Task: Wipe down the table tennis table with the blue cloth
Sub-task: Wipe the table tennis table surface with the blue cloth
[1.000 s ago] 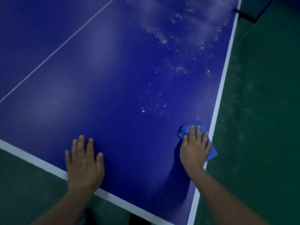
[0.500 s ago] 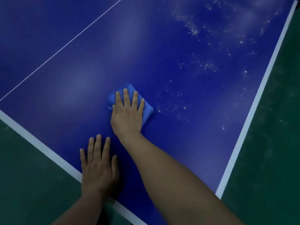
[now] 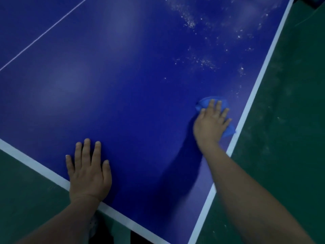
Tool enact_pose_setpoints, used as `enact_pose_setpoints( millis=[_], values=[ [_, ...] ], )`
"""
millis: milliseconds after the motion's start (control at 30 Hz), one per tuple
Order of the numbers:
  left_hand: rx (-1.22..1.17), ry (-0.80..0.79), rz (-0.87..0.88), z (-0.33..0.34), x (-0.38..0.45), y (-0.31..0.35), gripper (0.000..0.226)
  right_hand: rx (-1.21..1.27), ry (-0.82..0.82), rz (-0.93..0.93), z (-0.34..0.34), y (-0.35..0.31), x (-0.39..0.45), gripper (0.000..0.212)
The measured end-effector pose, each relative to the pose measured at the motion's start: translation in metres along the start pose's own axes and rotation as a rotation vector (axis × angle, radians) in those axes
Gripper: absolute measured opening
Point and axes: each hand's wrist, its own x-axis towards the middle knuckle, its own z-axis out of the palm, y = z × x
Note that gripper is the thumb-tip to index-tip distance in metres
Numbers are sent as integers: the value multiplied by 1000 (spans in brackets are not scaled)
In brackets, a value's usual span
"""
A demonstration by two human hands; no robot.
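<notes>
Since half a second ago your right hand (image 3: 212, 123) has carried the blue cloth (image 3: 204, 103) from the middle of the table (image 3: 123, 85) back to the right side, close to the white side line (image 3: 249, 103).

On the left, the thin white centre line (image 3: 44, 32) runs away from you. The white end line (image 3: 35, 164) crosses near you, and your left hand (image 3: 88, 171) lies flat on the table just past it, fingers straight and slightly apart, holding nothing. I think it only supports your weight.

Between your two hands the surface looks clean and dark blue.

Your right hand presses the cloth down with straight, spread fingers; it does not curl round it. The cloth shows above the fingertips and again at the lower right of the hand, almost touching the white side line. The hand is a little blurred, so it is probably in a stroke.

What counts for your next stroke: the white dust specks (image 3: 202, 61) lie farther up the table from the cloth, as a band that goes away from you along the right side. Your right hand is much nearer to it than the left. So, in my judgement, you should push the cloth forward, away from your body, and keep it inside the side line. Beyond that line is the green floor (image 3: 290, 120), where dust can fall.
</notes>
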Motion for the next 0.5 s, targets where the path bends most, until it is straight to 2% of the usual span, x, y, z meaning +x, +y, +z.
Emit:
enact_pose_setpoints(
  millis=[67, 133, 200, 267, 333, 400, 500],
  values=[
    [-1, -13, -5, -1, -1, 0, 71, -40, 12, -209, 12, -25, -50, 54],
    [-3, -16, -14, -1, -1, 0, 72, -73, -81, -529, 16, -29, -102, 54],
    [-2, -13, -17, -1, 0, 1, 72, -87, -159, -727, 12, -9, -109, 53],
    [-10, -12, -22, 0, 1, 3, 73, -132, -103, -644, 6, 22, -66, 55],
    [-16, -13, -25, 0, 1, 3, 72, -173, -44, -406, -3, 54, -7, 56],
    [-15, -8, -17, 0, 1, 3, 72, -126, -59, -210, -17, 77, 43, 54],
    [-3, -5, 1, 0, 1, 1, 72, -53, -51, -133, -22, 79, 53, 54]
  ],
)
